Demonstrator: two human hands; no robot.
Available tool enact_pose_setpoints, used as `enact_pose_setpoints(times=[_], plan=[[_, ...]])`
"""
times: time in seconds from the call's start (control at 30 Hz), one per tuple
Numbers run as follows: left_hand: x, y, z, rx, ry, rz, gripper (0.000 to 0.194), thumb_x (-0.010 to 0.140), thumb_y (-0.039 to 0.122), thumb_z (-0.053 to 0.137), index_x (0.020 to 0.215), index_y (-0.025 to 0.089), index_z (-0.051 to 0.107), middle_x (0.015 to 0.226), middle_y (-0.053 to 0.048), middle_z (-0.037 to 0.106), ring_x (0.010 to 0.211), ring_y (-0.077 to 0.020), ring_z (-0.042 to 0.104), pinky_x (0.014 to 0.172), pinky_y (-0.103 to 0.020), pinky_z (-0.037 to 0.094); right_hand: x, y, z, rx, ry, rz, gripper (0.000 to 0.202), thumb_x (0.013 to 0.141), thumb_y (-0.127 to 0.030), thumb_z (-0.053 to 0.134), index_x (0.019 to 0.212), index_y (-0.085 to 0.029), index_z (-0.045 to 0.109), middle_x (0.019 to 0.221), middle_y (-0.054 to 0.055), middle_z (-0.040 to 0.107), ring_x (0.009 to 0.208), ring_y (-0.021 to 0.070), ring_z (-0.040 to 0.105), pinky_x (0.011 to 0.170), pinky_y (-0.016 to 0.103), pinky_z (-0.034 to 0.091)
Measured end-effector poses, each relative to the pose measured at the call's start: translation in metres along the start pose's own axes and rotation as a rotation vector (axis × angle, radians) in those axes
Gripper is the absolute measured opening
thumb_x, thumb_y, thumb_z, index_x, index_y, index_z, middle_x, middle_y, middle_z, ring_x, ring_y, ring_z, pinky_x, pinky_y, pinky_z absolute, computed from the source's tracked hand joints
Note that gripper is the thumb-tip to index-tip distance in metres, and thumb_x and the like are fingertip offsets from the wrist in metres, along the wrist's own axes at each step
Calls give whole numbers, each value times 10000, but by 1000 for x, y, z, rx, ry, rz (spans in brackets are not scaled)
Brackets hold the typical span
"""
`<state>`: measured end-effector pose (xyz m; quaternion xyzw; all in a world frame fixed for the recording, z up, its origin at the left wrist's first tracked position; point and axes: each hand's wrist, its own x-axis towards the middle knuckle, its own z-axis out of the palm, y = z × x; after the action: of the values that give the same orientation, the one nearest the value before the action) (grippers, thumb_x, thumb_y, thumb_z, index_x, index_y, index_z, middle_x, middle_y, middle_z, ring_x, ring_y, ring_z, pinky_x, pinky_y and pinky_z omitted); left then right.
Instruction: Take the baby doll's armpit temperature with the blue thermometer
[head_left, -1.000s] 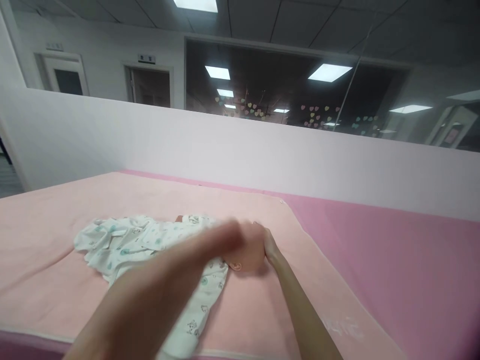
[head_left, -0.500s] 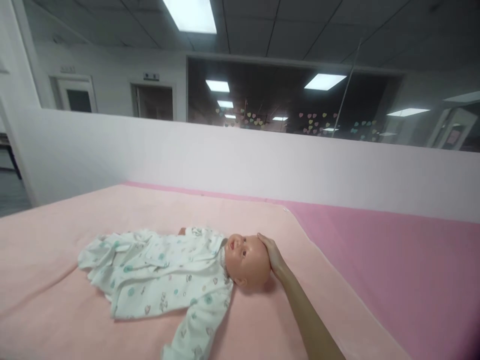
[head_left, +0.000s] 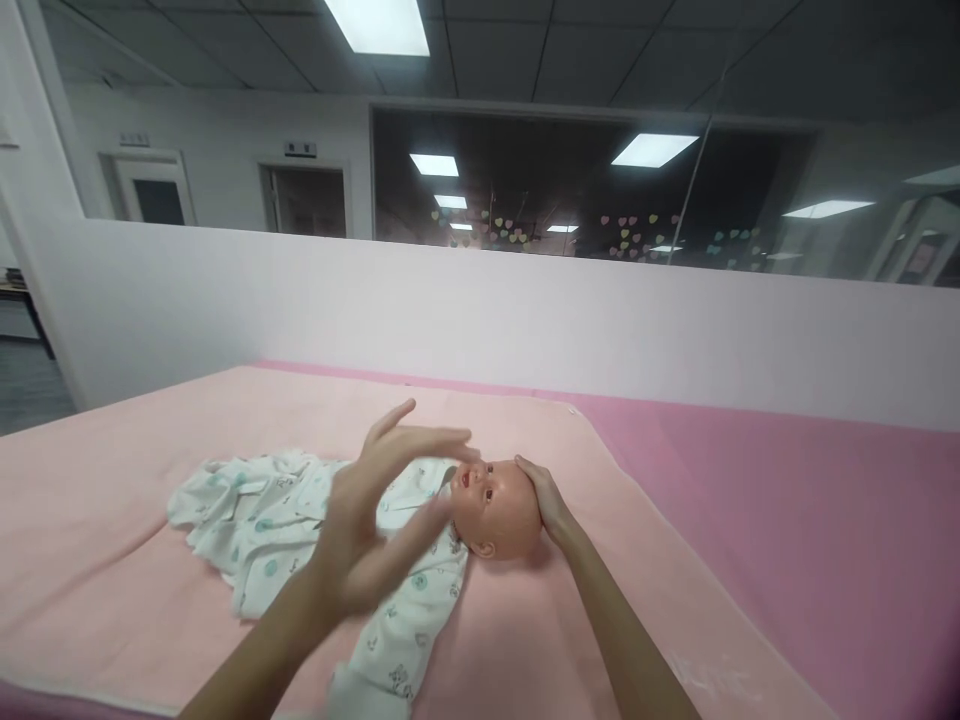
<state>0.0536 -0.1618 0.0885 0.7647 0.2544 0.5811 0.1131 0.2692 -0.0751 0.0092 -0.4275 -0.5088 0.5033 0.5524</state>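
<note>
A baby doll [head_left: 504, 510] lies on its back, its head toward the right. It wears a white garment [head_left: 259, 530] printed with small teal and brown figures, one sleeve stretched toward me. My right hand [head_left: 546, 498] rests against the crown of the doll's head, fingers laid along it and not wrapped round. In front of the doll's chest and chin hovers my left hand [head_left: 379, 515], slightly blurred, with thumb and fingers spread apart and nothing between them. It hides part of the garment's upper half.
A peach blanket [head_left: 187, 410] lies under the doll, over a pink surface [head_left: 787, 500] that shows on the right. Behind rises a white low wall [head_left: 450, 310] with a glass pane [head_left: 600, 190] above it, dotted with heart stickers.
My left hand has come into view from the lower left and is now over the doll's neck area. The right hand stays at the doll's head.
</note>
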Motion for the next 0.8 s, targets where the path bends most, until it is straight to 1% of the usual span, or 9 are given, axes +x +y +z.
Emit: enact_pose_setpoints(times=[0.07, 0.2, 0.23, 0.33, 0.4, 0.43, 0.6, 0.7, 0.8], plan=[[12, -26, -6, 135, -106, -128, 314, 780, 394, 510, 1016, 216, 616, 906, -48, 656, 882, -218, 574, 875, -384, 386, 1, 0, 0, 14, 6, -9, 428, 655, -562, 578, 663, -135, 604, 710, 47, 644, 684, 180, 567, 666, 270, 425], [13, -100, 3, 242, -455, -479, 351, 673, 464, 581, 877, 186, 652, 790, -45, 643, 696, -189, 564, 636, -272, 420, 3, 2, -1, 25, 32, -27, 403, 638, -552, 598, 626, -149, 592, 681, 28, 636, 661, 172, 558, 641, 260, 422], [8, -115, 5, 204, -533, -506, 388, 621, 469, 628, 886, 187, 654, 812, -45, 639, 705, -190, 561, 622, -261, 414, 3, 2, -1, 24, 29, -21, 409, 644, -556, 591, 633, -147, 599, 683, 31, 638, 667, 176, 562, 645, 263, 424], [-6, -141, 5, 93, -607, -506, 440, 558, 441, 689, 923, 196, 661, 849, -39, 630, 750, -190, 552, 639, -249, 405, 3, 4, -1, 6, 9, -15, 415, 662, -542, 583, 702, -132, 636, 728, 52, 654, 720, 196, 579, 685, 284, 433], [-9, -149, 1, -4, -577, -588, 406, 589, 418, 681, 922, 186, 671, 776, -32, 633, 706, -180, 557, 616, -248, 402, 3, 2, -2, -32, 5, -54, 404, 665, -522, 588, 728, -127, 650, 759, 62, 662, 757, 210, 584, 719, 302, 434], [-10, -152, -1, -77, -518, -654, 398, 606, 410, 674, 928, 176, 671, 752, -32, 637, 692, -178, 564, 609, -248, 406, 2, 0, -2, -67, 12, -94, 387, 663, -507, 596, 727, -130, 655, 774, 66, 665, 778, 215, 584, 738, 309, 431], [-8, -168, -9, -533, -38, -938, 521, 620, 371, 691, 1091, 167, 603, 883, -75, 679, 759, -195, 618, 673, -278, 467, -1, -23, 1, -278, 117, -356, 233, 677, -389, 607, 750, -175, 660, 835, 55, 666, 850, 211, 578, 792, 311, 418], [-7, -170, -10, -620, 39, -977, 510, 596, 346, 718, 1056, 145, 629, 936, -102, 683, 800, -209, 629, 703, -282, 479, -5, -40, 25, -560, -5, -455, 165, 742, -316, 536, 765, -205, 656, 856, 41, 666, 833, 192, 582, 755, 297, 420], [-7, -166, -9, -604, 53, -941, 447, 606, 373, 711, 975, 125, 668, 983, -112, 676, 870, -225, 622, 746, -277, 475, -5, -48, 65, -1041, -207, -573, 176, 754, -239, 502, 637, -216, 632, 730, 37, 656, 736, 181, 569, 727, 303, 389]])
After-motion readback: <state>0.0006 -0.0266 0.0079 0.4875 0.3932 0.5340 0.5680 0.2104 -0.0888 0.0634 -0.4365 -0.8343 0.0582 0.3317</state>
